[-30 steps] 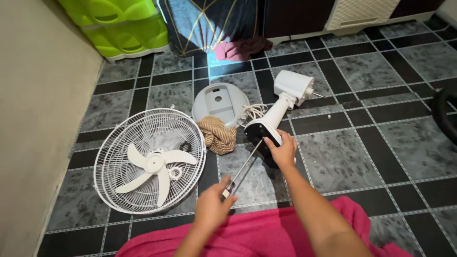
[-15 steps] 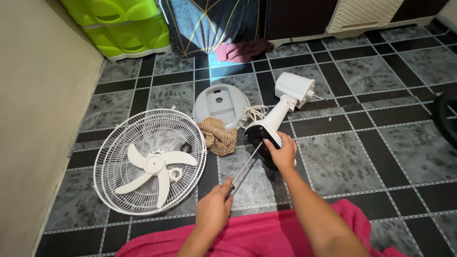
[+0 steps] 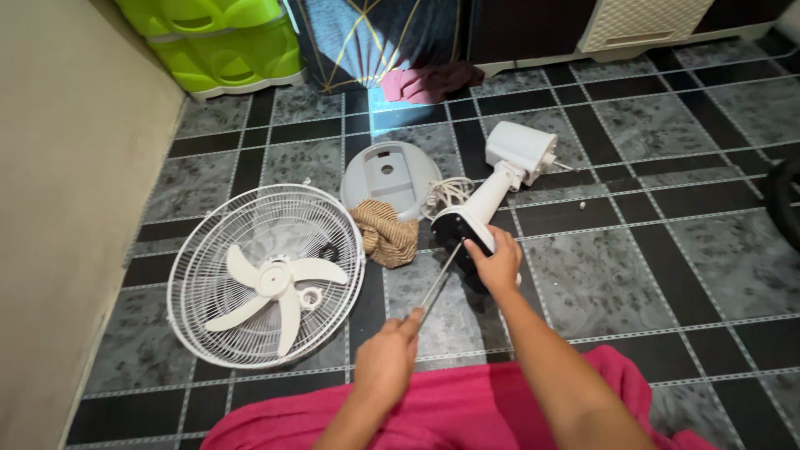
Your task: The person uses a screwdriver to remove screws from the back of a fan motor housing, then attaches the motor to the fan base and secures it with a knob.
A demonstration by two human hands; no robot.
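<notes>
Head view | left hand point(image 3: 385, 362) clamps screwdriver point(image 3: 437, 286) | right hand point(image 3: 498, 262) grips fan stand point(image 3: 477, 212)

Counted on the floor: one fan grille point(image 3: 267, 275), with one blade set point(image 3: 279, 283) of three blades lying in it. One round base plate point(image 3: 390, 173). One fan stand with motor housing point(image 3: 492, 187). One long screwdriver point(image 3: 437, 283). One brown cloth point(image 3: 385, 235). Two hands: left hand point(image 3: 385, 362), right hand point(image 3: 497, 265).

Packages: none in view.
Labels: none readable on any object.
Signs: none on the wall or floor.
Screens: none in this view.
</notes>
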